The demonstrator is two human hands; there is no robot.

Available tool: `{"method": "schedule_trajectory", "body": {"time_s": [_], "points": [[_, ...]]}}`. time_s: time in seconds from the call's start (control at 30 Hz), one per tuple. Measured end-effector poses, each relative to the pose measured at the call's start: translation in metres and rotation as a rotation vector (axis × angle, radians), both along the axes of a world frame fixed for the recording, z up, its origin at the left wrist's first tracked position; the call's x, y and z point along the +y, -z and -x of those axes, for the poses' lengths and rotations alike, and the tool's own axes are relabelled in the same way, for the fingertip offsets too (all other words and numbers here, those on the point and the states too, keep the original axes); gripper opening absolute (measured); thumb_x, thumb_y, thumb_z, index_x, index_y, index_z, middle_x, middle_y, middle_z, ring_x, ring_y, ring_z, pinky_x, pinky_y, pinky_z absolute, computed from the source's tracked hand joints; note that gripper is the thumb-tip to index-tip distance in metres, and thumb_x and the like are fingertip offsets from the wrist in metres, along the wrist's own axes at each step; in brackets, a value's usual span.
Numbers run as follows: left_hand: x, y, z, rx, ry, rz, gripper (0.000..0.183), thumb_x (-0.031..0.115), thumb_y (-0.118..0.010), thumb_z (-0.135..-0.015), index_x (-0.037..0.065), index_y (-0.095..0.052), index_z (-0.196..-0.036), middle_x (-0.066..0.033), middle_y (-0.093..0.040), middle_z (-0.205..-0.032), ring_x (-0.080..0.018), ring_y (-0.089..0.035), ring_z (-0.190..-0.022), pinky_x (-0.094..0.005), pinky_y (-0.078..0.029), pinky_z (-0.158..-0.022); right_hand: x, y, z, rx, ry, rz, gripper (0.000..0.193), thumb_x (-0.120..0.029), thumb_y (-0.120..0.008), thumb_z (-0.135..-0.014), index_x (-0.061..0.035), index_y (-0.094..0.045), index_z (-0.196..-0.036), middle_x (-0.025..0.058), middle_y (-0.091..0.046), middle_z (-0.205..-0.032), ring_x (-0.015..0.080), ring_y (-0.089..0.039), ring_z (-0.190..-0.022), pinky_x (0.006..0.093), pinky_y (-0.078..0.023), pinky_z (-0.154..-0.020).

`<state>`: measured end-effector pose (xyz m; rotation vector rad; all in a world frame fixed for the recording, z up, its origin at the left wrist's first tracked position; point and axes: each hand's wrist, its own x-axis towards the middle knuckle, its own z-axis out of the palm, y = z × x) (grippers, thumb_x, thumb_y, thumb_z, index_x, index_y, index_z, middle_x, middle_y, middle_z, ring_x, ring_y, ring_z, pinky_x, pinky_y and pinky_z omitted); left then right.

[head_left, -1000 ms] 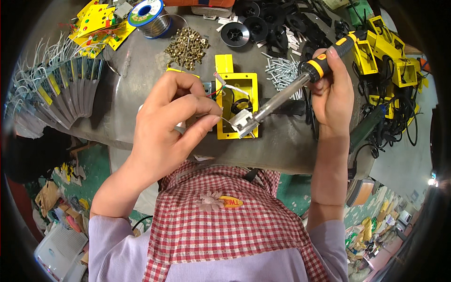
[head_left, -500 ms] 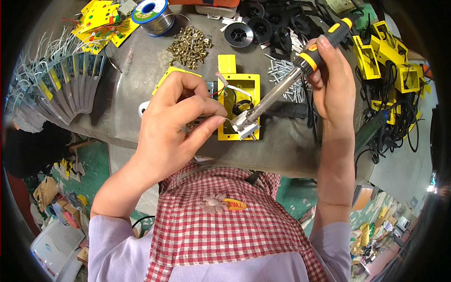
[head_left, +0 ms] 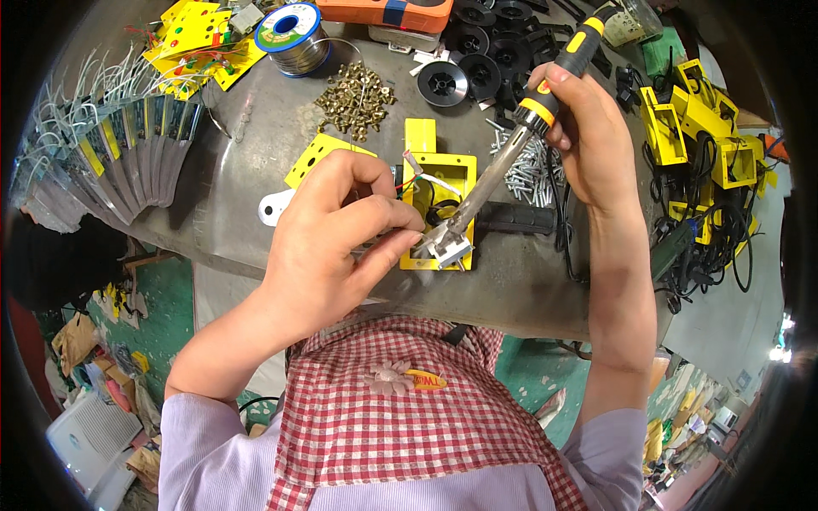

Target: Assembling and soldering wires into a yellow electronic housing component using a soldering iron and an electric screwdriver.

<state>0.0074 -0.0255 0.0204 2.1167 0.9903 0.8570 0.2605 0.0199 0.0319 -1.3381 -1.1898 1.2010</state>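
My right hand [head_left: 588,140] is wrapped round the black and yellow handle of a soldering iron [head_left: 504,166], which slants down to the left. Its tip meets a small white and silver component [head_left: 452,250] at the near edge of an open yellow box [head_left: 468,192]. Beside that tip, the thumb and forefinger of my left hand [head_left: 328,230] pinch a thin solder wire, mostly hidden by the fingers. Red, green and white wires [head_left: 434,179] run inside the box. Behind my left hand lie a yellow plate with holes [head_left: 326,157] and a white rounded piece [head_left: 273,207].
A solder spool [head_left: 294,43] stands at the back, near a pile of brass screws [head_left: 356,98]. Black discs [head_left: 443,83] and silver screws [head_left: 532,170] lie right of them. Wired strips [head_left: 141,149] fan out at left; yellow frames [head_left: 665,128] and black cables crowd the right.
The view has shifted, so the bench sits slightly lower in the picture. The iron still touches the component, its handle tilted a little more upright. My left hand keeps its pinch close by.
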Motion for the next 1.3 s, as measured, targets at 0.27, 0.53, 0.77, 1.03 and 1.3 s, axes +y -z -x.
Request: {"method": "schedule_trajectory", "body": {"time_s": [0.27, 0.53, 0.77, 1.03, 1.3], "points": [[0.012, -0.005, 0.031, 0.248, -0.210, -0.364, 0.020, 0.015, -0.081, -0.064, 0.006, -0.063, -0.067, -0.0054, -0.056, -0.081, -0.0215, -0.054, -0.072, -0.0343, -0.041, -0.063, 0.001, 0.007, -0.001, 0.045, 0.002, 0.011, 0.027, -0.029, -0.054, -0.092, -0.0026, -0.061, -0.092, -0.0024, -0.050, -0.071, 0.0032, -0.038, -0.057, 0.0186, -0.029, -0.051], [-0.003, 0.003, 0.007, 0.283, -0.189, -0.309, 0.029, 0.017, -0.079, -0.064, 0.013, -0.068, -0.091, -0.0028, -0.057, -0.096, -0.0242, -0.052, -0.094, -0.0379, -0.034, -0.086, 0.004, 0.013, -0.008, 0.139, -0.055, 0.029, 0.026, -0.030, -0.058, -0.091, -0.0044, -0.062, -0.089, -0.0027, -0.056, -0.072, 0.0014, -0.042, -0.058, 0.0170, -0.032, -0.051], [-0.011, 0.028, -0.005, 0.136, -0.188, -0.399, 0.024, 0.006, -0.078, -0.066, 0.012, -0.065, -0.086, -0.0009, -0.065, -0.091, -0.0198, -0.057, -0.084, -0.0356, -0.034, -0.084, 0.000, 0.009, -0.001, 0.096, -0.011, 0.011, 0.027, -0.029, -0.056, -0.091, -0.0029, -0.061, -0.091, -0.0019, -0.053, -0.072, 0.0025, -0.039, -0.058, 0.0182, -0.030, -0.051], [-0.011, 0.034, -0.005, -0.034, -0.127, -0.299, 0.021, 0.003, -0.073, -0.068, 0.014, -0.065, -0.084, 0.0025, -0.063, -0.082, -0.0172, -0.059, -0.080, -0.0363, -0.032, -0.086, -0.001, 0.009, -0.002, 0.056, 0.001, -0.005, 0.028, -0.029, -0.054, -0.091, -0.0018, -0.061, -0.093, -0.0018, -0.050, -0.072, 0.0038, -0.037, -0.058, 0.0193, -0.029, -0.052], [0.001, 0.018, -0.007, 0.080, 0.030, -0.289, 0.012, 0.001, -0.065, -0.075, 0.010, -0.060, -0.080, 0.0005, -0.062, -0.083, -0.0209, -0.058, -0.083, -0.0400, -0.033, -0.091, -0.004, 0.007, -0.003, 0.020, 0.011, -0.035, 0.028, -0.029, -0.054, -0.092, -0.0019, -0.062, -0.094, -0.0023, -0.051, -0.073, 0.0030, -0.038, -0.059, 0.0183, -0.029, -0.052]]}}
